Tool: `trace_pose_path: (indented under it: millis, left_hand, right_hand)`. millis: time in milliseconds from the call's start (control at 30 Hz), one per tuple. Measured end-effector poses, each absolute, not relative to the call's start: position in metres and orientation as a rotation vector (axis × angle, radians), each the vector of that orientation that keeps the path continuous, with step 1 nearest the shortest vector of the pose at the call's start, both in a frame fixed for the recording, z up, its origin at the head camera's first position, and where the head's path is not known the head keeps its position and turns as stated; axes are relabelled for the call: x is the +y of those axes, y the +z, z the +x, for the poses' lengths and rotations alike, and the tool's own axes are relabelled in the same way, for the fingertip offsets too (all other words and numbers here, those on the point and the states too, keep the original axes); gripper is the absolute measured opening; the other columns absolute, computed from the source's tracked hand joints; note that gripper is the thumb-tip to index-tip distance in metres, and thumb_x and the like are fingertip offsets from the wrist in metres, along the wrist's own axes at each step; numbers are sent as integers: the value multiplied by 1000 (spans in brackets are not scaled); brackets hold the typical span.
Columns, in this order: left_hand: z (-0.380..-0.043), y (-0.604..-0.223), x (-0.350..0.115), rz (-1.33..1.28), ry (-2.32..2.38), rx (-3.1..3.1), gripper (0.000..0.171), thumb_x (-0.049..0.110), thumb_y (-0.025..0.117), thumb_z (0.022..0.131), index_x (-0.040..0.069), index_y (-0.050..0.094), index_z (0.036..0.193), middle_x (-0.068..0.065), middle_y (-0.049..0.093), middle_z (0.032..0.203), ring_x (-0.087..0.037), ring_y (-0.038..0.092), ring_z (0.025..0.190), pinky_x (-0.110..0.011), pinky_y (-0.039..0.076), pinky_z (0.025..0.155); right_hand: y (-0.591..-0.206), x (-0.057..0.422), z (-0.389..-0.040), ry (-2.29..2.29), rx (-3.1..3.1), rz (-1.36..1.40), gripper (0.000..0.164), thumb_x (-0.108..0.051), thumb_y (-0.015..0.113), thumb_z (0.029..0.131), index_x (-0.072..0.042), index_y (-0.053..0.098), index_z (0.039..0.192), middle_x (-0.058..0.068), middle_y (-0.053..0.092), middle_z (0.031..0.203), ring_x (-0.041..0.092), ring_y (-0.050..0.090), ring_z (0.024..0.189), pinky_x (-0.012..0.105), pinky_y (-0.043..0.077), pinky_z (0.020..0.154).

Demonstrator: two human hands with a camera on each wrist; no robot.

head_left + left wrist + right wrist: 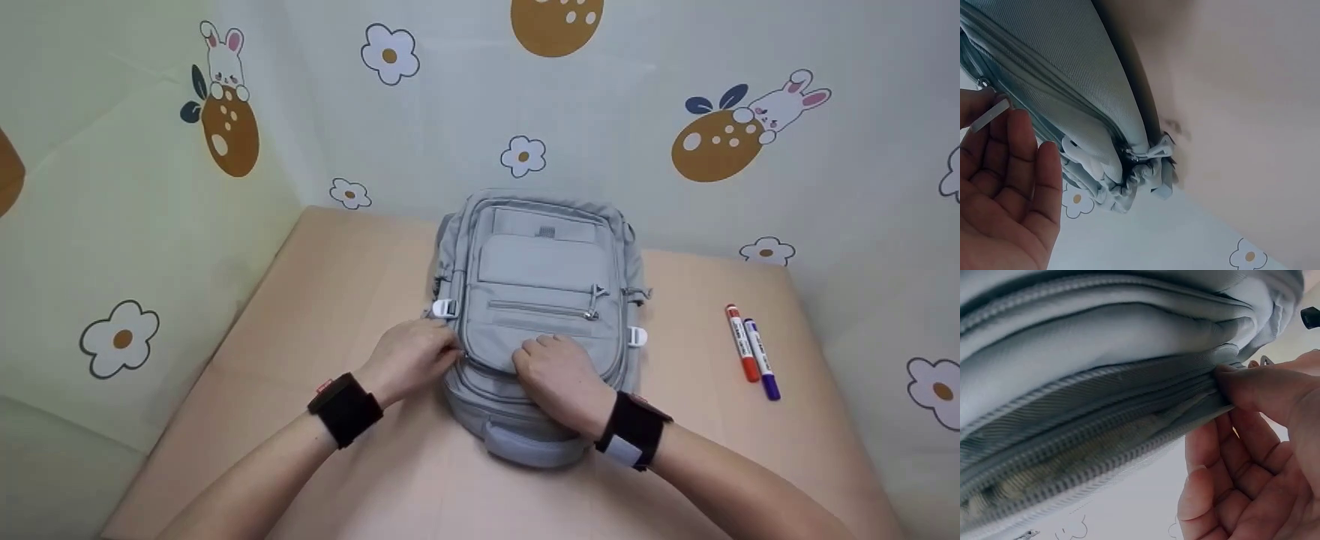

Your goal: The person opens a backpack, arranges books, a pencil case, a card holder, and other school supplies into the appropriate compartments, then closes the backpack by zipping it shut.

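Observation:
A grey backpack (540, 262) lies with its front panel facing up. At its left side my left hand (409, 358) pinches a grey zipper pull (991, 116) between thumb and fingertips; the metal slider (983, 83) shows just beyond. My right hand (561, 381) grips the lower edge of the front panel. In the right wrist view its thumb (1258, 385) presses on the fabric from above, with the fingers curled underneath. The zipper teeth (1100, 464) there are parted, leaving a gap along the edge.
To the right of the backpack, a red marker (742, 343) and a purple marker (763, 360) lie side by side on the pale orange tabletop (697, 450). White buckles (637, 337) sit on the bag's sides. A patterned cloth wall (450, 135) stands behind and at the left.

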State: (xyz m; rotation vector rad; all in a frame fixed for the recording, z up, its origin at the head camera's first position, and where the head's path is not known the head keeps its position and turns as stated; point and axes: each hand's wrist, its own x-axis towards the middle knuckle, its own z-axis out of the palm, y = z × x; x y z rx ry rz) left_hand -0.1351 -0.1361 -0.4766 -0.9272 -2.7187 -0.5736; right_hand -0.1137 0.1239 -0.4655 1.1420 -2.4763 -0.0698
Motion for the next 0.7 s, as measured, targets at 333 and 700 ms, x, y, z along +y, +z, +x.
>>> trace_pose_path:
  millis: [333, 700]
  left_hand:
    - [-162, -474, -142, -813, -551, -2714, 11, 12, 73, 93, 13, 68, 83, 1, 63, 79, -20, 62, 74, -39, 52, 67]
    - [-175, -470, -140, -814, -515, -2719, 11, 14, 74, 93, 12, 68, 84, -1, 63, 81, -23, 62, 76, -42, 51, 69]
  right_hand:
    - [-459, 126, -113, -59, -2447, 1162, 15, -8, 68, 89, -10, 61, 76, 2, 61, 72, 21, 57, 63, 34, 47, 57]
    - [-460, 129, -115, 5, -2437, 1159, 15, -11, 68, 91, -11, 62, 77, 0, 64, 74, 20, 57, 64, 33, 47, 58]
